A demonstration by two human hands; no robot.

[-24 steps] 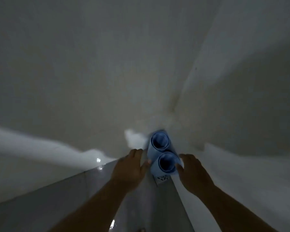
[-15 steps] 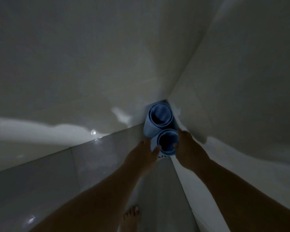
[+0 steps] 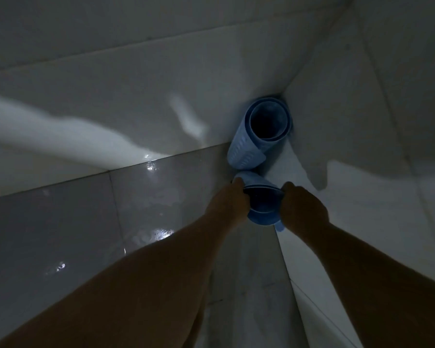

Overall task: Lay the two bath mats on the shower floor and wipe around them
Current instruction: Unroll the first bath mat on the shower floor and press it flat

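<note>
Two rolled blue bath mats stand on end in the corner of a dim shower. The far mat roll (image 3: 255, 144) leans in the corner itself, untouched, its open end facing me. The near mat roll (image 3: 261, 209) sits between my two hands. My left hand (image 3: 227, 205) grips its left side and my right hand (image 3: 303, 209) grips its right side, squeezing the open end into a flat oval. The lower part of this roll is hidden by my hands.
Glossy wet grey floor tiles (image 3: 111, 217) spread to the left and below. White tiled walls (image 3: 136, 96) meet at the corner behind the rolls; the right wall (image 3: 362, 172) runs close beside my right arm. Light patches fall on the walls.
The view has dropped closer to the corner. Both hands have closed on the near roll and drawn it away from the far roll, flattening its open end.
</note>
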